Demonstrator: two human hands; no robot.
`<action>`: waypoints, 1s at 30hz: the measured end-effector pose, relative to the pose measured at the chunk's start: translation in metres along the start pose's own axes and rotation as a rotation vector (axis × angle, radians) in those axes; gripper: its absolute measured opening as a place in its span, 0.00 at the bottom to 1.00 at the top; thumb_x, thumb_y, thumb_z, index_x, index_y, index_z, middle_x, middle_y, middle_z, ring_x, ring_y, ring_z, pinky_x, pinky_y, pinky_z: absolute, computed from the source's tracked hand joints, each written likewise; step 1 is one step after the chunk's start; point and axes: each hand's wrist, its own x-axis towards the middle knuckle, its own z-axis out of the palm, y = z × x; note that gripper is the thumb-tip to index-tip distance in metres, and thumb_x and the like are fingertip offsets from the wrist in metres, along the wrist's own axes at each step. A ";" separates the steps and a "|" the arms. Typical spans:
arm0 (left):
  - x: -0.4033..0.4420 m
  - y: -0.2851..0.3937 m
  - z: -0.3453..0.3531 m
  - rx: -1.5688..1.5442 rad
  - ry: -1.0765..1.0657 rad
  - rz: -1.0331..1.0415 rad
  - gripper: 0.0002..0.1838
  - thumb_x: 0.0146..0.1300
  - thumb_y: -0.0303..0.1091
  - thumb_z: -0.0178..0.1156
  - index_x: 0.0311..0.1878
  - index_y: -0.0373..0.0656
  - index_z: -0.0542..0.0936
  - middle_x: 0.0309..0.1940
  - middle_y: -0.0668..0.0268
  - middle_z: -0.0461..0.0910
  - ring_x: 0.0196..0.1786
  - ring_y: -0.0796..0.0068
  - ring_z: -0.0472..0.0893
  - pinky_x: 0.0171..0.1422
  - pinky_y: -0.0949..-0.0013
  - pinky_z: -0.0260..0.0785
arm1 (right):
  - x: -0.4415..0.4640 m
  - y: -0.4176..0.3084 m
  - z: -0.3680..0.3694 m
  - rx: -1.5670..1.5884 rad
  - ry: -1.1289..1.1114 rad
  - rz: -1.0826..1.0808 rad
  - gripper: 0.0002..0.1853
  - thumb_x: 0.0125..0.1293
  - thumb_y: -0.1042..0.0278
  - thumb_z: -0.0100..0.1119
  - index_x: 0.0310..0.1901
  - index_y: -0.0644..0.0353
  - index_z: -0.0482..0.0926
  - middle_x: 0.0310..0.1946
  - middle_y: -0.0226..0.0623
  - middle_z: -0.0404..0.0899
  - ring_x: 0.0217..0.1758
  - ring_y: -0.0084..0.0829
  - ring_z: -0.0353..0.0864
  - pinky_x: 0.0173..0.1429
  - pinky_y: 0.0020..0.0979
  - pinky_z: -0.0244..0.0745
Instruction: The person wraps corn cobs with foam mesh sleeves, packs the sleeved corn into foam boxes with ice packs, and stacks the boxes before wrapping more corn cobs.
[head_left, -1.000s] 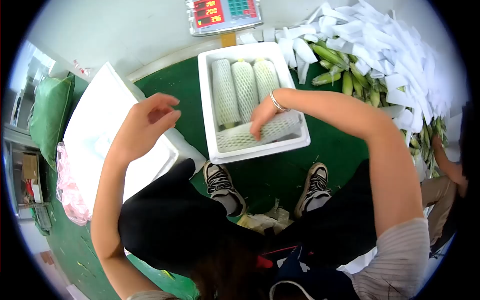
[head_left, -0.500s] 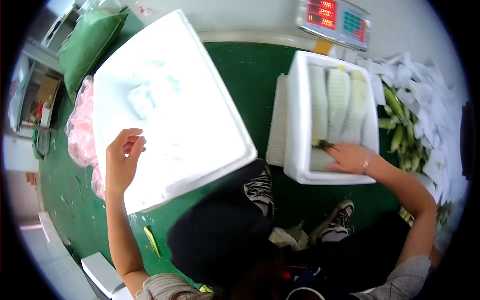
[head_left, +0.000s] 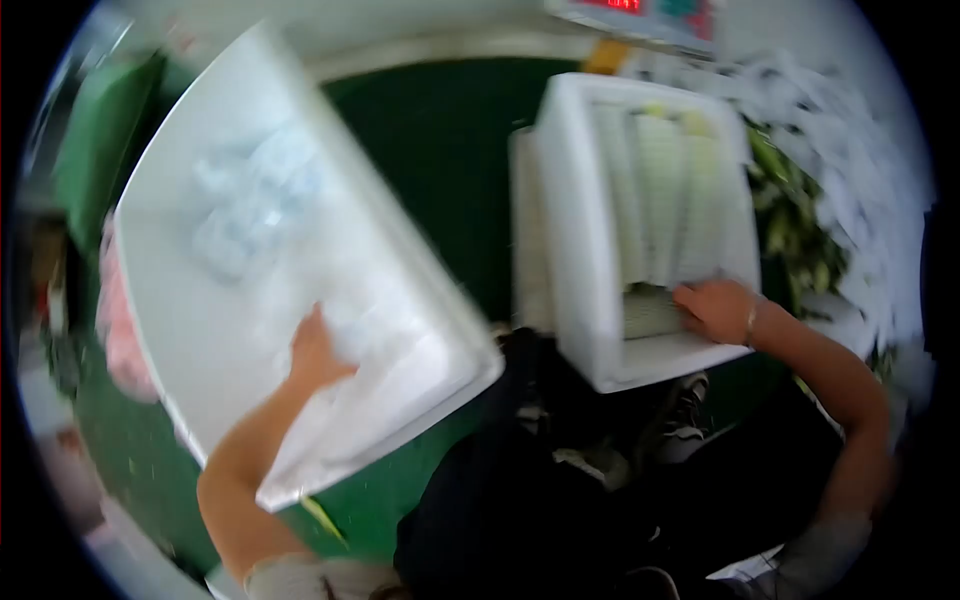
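Note:
My left hand (head_left: 318, 352) is inside the large white foam box (head_left: 390, 265), low over its pale floor. Its thumb and fingers are apart, with nothing visible in them. Bluish-white clear packs (head_left: 255, 195) lie farther up in that box. My right hand (head_left: 716, 310) reaches into the smaller white foam box (head_left: 575, 230), fingers curled over the right end of a wrapped ear of corn (head_left: 650, 314) lying crosswise. Several more wrapped ears of corn (head_left: 662, 200) lie lengthwise above it, pale green through white mesh-like wrapping. Blur hides fine finger detail.
A foam lid (head_left: 530, 230) stands left of the small box. Above is a scale display (head_left: 635, 15) with red digits. Green husks (head_left: 795, 220) and white wrapping sheets (head_left: 860, 200) pile at right. Pink plastic (head_left: 125, 335) and a green sack (head_left: 105, 135) are at left.
My left hand has moved from above the large box's left side down and right into it. My right hand stays at the crosswise ear, its fingers now more curled. The view has shifted.

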 end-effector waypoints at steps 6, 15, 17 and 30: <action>-0.005 0.037 -0.032 0.006 0.040 -0.158 0.65 0.31 0.43 0.74 0.69 0.36 0.42 0.60 0.45 0.58 0.63 0.47 0.60 0.67 0.49 0.53 | -0.105 -0.034 -0.041 0.220 0.405 -0.020 0.10 0.57 0.68 0.57 0.37 0.59 0.69 0.27 0.39 0.72 0.31 0.43 0.75 0.35 0.38 0.70; -0.064 0.108 -0.248 -0.675 0.611 0.301 0.55 0.34 0.34 0.67 0.68 0.32 0.50 0.65 0.47 0.55 0.67 0.55 0.58 0.72 0.62 0.48 | -0.238 -0.032 -0.007 0.298 0.652 0.277 0.08 0.57 0.70 0.58 0.35 0.60 0.71 0.27 0.39 0.73 0.30 0.40 0.76 0.33 0.36 0.71; -0.093 0.195 -0.289 -0.326 0.648 0.552 0.54 0.35 0.33 0.67 0.68 0.33 0.50 0.65 0.48 0.57 0.67 0.56 0.59 0.71 0.61 0.50 | -0.231 -0.034 0.002 0.329 0.623 0.173 0.09 0.55 0.72 0.60 0.37 0.61 0.72 0.26 0.40 0.73 0.30 0.41 0.76 0.34 0.35 0.71; -0.004 0.467 -0.140 0.244 0.169 0.979 0.54 0.47 0.60 0.63 0.68 0.34 0.50 0.48 0.45 0.66 0.54 0.45 0.68 0.59 0.53 0.62 | -0.264 -0.023 0.022 0.364 0.410 0.032 0.11 0.60 0.64 0.56 0.37 0.61 0.70 0.28 0.42 0.76 0.34 0.45 0.77 0.36 0.40 0.72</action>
